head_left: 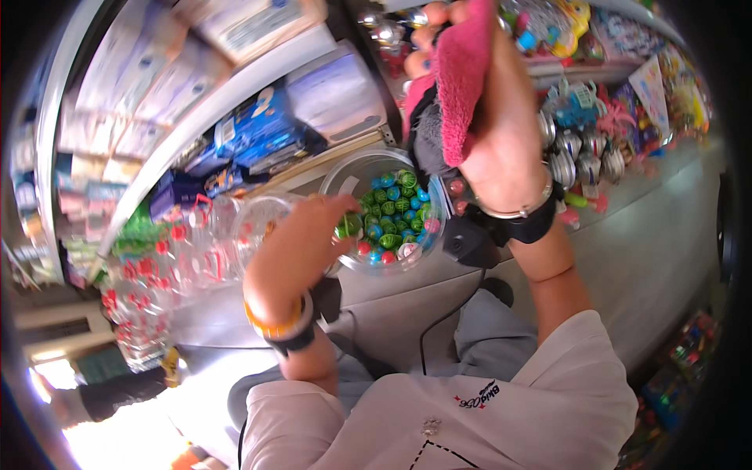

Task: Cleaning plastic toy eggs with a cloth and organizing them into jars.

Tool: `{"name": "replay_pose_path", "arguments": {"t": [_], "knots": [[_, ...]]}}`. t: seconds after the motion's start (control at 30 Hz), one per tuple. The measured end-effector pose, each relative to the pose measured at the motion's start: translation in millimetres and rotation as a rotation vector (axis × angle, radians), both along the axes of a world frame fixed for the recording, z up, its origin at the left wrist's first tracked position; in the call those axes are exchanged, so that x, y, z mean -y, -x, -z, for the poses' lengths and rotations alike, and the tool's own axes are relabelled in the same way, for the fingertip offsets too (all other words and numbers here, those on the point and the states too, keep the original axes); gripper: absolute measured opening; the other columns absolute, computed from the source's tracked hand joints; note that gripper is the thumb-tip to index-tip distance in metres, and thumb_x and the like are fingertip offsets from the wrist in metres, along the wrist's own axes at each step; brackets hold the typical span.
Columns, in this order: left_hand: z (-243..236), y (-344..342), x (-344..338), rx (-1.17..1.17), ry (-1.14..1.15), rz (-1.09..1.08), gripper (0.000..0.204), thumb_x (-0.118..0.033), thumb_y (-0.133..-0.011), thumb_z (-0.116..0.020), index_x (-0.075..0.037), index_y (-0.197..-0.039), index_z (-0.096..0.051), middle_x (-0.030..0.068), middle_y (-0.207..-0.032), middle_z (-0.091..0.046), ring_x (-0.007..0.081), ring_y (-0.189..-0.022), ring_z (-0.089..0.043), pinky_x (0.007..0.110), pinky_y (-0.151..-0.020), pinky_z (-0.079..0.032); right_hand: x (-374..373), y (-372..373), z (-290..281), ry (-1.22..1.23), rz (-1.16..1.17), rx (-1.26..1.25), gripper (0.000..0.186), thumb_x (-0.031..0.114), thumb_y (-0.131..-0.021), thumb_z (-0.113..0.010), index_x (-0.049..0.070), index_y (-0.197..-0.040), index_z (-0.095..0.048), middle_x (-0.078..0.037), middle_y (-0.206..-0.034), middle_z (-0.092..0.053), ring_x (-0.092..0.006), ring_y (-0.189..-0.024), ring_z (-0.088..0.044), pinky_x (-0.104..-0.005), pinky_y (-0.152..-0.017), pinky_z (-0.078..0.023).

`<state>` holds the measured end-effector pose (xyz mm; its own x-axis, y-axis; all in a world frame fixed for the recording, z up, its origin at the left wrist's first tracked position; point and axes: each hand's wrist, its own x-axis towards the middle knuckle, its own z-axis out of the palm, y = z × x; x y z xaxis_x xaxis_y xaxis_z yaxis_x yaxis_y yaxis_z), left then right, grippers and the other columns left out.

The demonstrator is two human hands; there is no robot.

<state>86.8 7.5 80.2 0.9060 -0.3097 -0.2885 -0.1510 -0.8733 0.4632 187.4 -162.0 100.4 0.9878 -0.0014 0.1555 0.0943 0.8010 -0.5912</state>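
At the left side of a round clear plastic tub (427, 249), my left hand (294, 243) curls its fingers and thumb around a green ball (348, 226). Inside the tub lie several small balls (389, 210), green, blue and red, some with ribbed or patterned surfaces. My right hand (505, 117) is raised beyond the tub toward the shelf, gripping a pink and grey cloth (460, 78). The cloth hides part of the palm, and fingertips show past its far side. Both wrists carry dark straps.
A second clear tub (262, 205) stands left of the first, beside clear bottles with red caps (145, 290). Blue packets (258, 129) and tissue packs (333, 90) fill the left shelves. Silver-topped jars (583, 157) and colourful toys (580, 102) sit at the right.
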Motion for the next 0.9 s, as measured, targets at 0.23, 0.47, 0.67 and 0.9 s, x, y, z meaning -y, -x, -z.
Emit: {"name": "replay_pose_path", "arguments": {"t": [0.23,0.47,0.67,0.9], "knots": [[41.4,100.5,17.3,-0.058,0.624,0.181,0.035,-0.003,-0.070,-0.061,-0.001,-0.104,-0.051,0.0152,-0.094,-0.052,0.0334,-0.082,-0.053,0.036,-0.072,-0.044,-68.9,-29.7,-14.8,1.235,0.239,1.104,0.014,0.006,-0.071,-0.066,-0.003,-0.067,-0.055,-0.012,-0.072,-0.050,-0.0249,-0.071,-0.050,-0.0320,-0.065,-0.040],[58.1,111.1,-16.5,0.121,0.815,0.020,0.037,-0.001,-0.068,-0.063,-0.002,-0.103,-0.051,0.0155,-0.092,-0.054,0.0313,-0.077,-0.056,0.035,-0.066,-0.047,-101.8,-31.4,-18.8,1.540,0.319,1.210,0.018,0.009,-0.072,-0.066,-0.002,-0.067,-0.052,-0.011,-0.063,-0.048,-0.0238,-0.059,-0.049,-0.0339,-0.057,-0.039],[60.5,105.8,-35.3,0.235,0.916,-0.307,0.034,0.002,-0.069,-0.064,-0.001,-0.101,-0.053,0.0138,-0.093,-0.057,0.0203,-0.070,-0.061,0.027,-0.058,-0.049,-113.2,-25.1,-16.5,1.771,-0.068,0.829,0.016,0.010,-0.073,-0.065,-0.003,-0.068,-0.057,-0.011,-0.060,-0.056,-0.0211,-0.052,-0.053,-0.0321,-0.051,-0.040],[66.7,96.8,-41.2,0.220,1.638,-0.739,0.039,0.004,-0.079,-0.054,0.001,-0.115,-0.042,0.0159,-0.107,-0.056,0.0167,-0.078,-0.060,0.022,-0.061,-0.046,-95.3,-10.0,-11.0,1.575,0.234,0.879,0.025,0.020,-0.082,-0.060,0.002,-0.067,-0.050,-0.002,-0.050,-0.049,-0.0096,-0.044,-0.045,-0.0242,-0.044,-0.036]]}}
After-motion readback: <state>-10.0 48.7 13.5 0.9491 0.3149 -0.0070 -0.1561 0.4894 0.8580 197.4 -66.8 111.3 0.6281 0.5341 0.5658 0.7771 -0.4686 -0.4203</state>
